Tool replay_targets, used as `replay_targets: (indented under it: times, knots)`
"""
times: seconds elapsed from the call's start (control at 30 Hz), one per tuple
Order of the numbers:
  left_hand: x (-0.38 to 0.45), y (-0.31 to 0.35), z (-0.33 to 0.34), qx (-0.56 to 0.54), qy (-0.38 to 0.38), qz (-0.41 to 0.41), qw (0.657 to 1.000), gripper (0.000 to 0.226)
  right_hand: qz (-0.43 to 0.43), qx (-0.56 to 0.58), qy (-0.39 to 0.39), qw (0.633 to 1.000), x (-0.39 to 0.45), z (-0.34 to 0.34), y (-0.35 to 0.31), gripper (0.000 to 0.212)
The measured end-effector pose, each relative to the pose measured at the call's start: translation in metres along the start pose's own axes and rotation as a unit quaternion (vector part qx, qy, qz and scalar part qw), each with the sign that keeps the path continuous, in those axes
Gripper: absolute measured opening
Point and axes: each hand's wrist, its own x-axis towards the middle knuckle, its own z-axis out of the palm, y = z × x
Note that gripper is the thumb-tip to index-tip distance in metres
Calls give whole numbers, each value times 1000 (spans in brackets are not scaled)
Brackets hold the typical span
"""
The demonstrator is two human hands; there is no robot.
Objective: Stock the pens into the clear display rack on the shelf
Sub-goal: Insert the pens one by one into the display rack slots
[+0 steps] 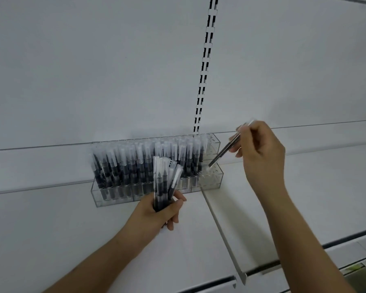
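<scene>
A single pen (224, 150) is pinched in the right hand (260, 153), tilted, its lower tip set at an open slot at the right end of the clear rack (211, 178) on the shelf (304, 187). A bundle of pens (164, 182) is gripped upright in the left hand (156, 214), just in front of the rack, whose other slots are filled with stocked pens (140, 163).

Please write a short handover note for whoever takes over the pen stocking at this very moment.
Left hand: grips a bundle of spare pens, caps up, in front of the rack.
Right hand: pinches a single pen, tilted, its lower end at the rack's right end.
Clear display rack: on the shelf; filled from the left, right-end slots empty.
Left to do: seat this pen, then stock the bundle.
</scene>
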Motion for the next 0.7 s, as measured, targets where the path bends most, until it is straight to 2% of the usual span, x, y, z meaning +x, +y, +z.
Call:
replay_targets:
  times: [0.23,0.5,0.7]
  knots:
    - [-2,6,4,-12,14,6,1000,8,-24,-106,-94,990,-3,9,14,13]
    - [-3,9,5,-9,19,-3,1000,9,-55,-157,-126,978,-1,14,19,15]
    - [-3,10,5,-5,15,0,1000,9,-93,-279,-230,928,-11,30,36,16]
